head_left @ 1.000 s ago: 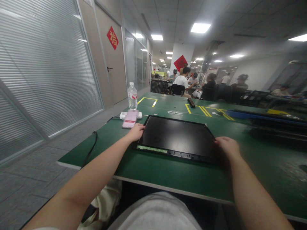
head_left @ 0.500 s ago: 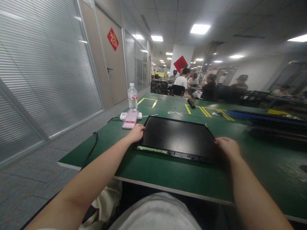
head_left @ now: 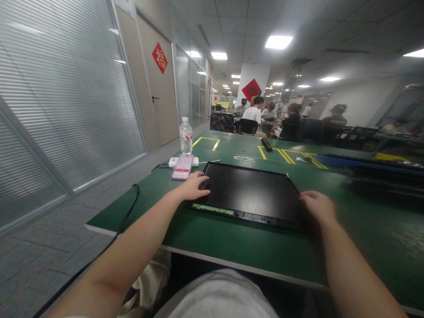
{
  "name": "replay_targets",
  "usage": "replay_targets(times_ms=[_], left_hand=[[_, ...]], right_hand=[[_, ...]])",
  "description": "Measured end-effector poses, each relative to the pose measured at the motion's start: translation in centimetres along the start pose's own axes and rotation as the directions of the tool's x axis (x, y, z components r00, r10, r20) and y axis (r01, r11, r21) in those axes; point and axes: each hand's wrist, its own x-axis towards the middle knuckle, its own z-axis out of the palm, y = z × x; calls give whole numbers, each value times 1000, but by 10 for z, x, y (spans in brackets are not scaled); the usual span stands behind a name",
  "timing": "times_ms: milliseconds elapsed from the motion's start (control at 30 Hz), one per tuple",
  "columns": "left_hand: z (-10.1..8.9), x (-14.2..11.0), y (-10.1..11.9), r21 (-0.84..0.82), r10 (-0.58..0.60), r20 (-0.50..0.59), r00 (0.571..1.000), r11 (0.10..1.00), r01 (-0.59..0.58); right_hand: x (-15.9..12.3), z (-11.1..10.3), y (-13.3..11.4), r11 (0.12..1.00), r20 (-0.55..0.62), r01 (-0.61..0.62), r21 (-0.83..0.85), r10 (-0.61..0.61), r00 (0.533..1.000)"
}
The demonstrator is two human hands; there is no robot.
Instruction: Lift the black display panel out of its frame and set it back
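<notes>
A black flat display panel (head_left: 251, 190) lies on the green table in front of me, its dark glossy face up. Along its near edge runs a strip with a green circuit board (head_left: 212, 209) at the left end. My left hand (head_left: 193, 186) is at the panel's left edge, thumb and fingers spread apart, the fingertips over the frame. At the right edge my right hand (head_left: 319, 206) pinches the panel's rim between thumb and fingers.
Beyond my left hand are a phone (head_left: 182, 167), a white power strip (head_left: 175, 162) and a water bottle (head_left: 186, 136). Yellow tape marks the far side of the green table (head_left: 265, 254). Black panels on a blue tray (head_left: 334, 161) are at the right. Several people sit in the background.
My left hand has opened from its pinch on the panel's left edge, thumb and fingers now spread. My right hand keeps its grip. The view has shifted slightly.
</notes>
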Motion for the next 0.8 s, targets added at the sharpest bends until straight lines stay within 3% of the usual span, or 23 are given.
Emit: replay_targets(times_ms=[133, 267, 467, 800], left_hand=[[-8, -2, 2, -71, 164, 120, 979, 985, -156], [-11, -4, 3, -124, 228, 142, 963, 970, -211], [-18, -6, 3, -177, 263, 185, 947, 957, -231], [-20, -5, 3, -206, 340, 165, 926, 930, -305]], right_hand=[[1, 7, 2, 985, 28, 169, 35, -170, 985], [2, 16, 6, 944, 162, 327, 42, -330, 930], [2, 20, 8, 940, 296, 338, -32, -315, 902], [3, 20, 7, 953, 299, 304, -5, -289, 910]])
